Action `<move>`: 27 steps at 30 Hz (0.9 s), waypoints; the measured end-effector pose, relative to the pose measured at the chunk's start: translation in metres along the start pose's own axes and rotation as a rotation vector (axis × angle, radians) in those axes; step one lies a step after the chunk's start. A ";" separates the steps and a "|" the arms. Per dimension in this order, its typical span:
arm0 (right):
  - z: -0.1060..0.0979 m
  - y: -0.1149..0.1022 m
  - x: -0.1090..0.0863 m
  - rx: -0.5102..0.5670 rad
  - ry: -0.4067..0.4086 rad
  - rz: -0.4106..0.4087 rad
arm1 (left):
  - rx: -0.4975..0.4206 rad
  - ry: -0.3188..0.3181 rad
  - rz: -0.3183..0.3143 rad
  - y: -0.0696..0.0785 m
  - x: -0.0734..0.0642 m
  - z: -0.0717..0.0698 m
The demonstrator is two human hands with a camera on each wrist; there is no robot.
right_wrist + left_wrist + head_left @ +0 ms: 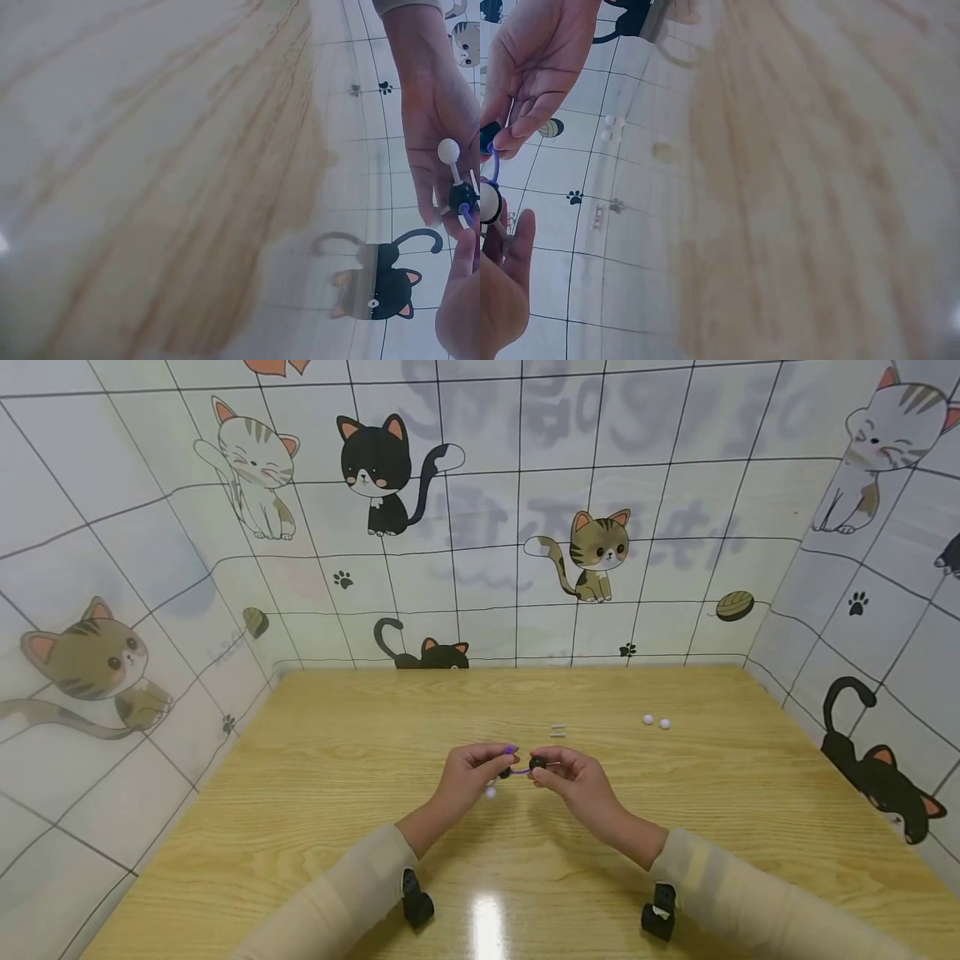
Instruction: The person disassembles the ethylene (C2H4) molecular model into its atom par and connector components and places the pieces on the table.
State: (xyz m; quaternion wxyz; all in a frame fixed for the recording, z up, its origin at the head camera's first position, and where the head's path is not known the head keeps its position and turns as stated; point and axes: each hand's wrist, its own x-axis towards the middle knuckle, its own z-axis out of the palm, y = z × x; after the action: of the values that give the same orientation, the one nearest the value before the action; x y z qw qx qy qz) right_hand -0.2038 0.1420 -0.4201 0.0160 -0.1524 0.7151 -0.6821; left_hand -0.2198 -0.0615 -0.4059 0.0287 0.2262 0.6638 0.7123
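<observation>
My left hand [467,779] pinches a small black ball [462,196] that has a white ball [448,151] joined to it by a thin pale rod. A purple piece [510,749] shows at the left fingertips. Facing it, my right hand [588,789] holds a second black ball [537,762] between thumb and fingers. A curved purple link [521,772] spans the gap between the two black balls. In the left wrist view the right hand's ball [487,138] is partly cut off by the frame edge. Both hands are raised over the table.
Beyond the hands, two short pale rods [558,730] lie on the wooden table [360,735]. Two white balls [656,722] sit farther right. Cat-patterned tile-print walls [487,568] stand along the table's back and sides.
</observation>
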 end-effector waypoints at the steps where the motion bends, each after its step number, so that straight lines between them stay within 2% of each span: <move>1: 0.000 0.000 0.000 0.002 0.000 0.002 | 0.004 -0.005 -0.003 0.000 0.000 0.000; 9: -0.002 -0.001 0.000 0.038 -0.009 0.012 | 0.071 -0.041 -0.021 0.002 0.000 0.003; 11: -0.003 -0.002 0.000 0.011 -0.006 0.011 | 0.097 -0.048 -0.020 0.002 0.000 0.003; 16: -0.003 -0.004 -0.001 -0.087 0.004 -0.005 | 0.149 -0.064 -0.016 -0.020 0.006 0.000; 18: -0.004 -0.003 -0.001 -0.093 0.002 -0.010 | 0.172 -0.063 -0.013 -0.028 0.008 0.000; 22: -0.004 -0.001 -0.001 -0.071 -0.015 -0.028 | 0.232 -0.046 0.020 -0.029 0.007 0.001; 27: -0.004 -0.001 -0.002 -0.019 -0.044 -0.038 | 0.261 -0.037 0.015 -0.028 0.006 0.002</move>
State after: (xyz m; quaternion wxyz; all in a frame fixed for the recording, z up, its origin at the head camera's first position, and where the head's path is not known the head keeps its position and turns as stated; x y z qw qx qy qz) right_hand -0.2025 0.1465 -0.4197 0.0173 -0.1811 0.7179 -0.6719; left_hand -0.2320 -0.0539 -0.4312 0.0059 0.2462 0.7485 0.6157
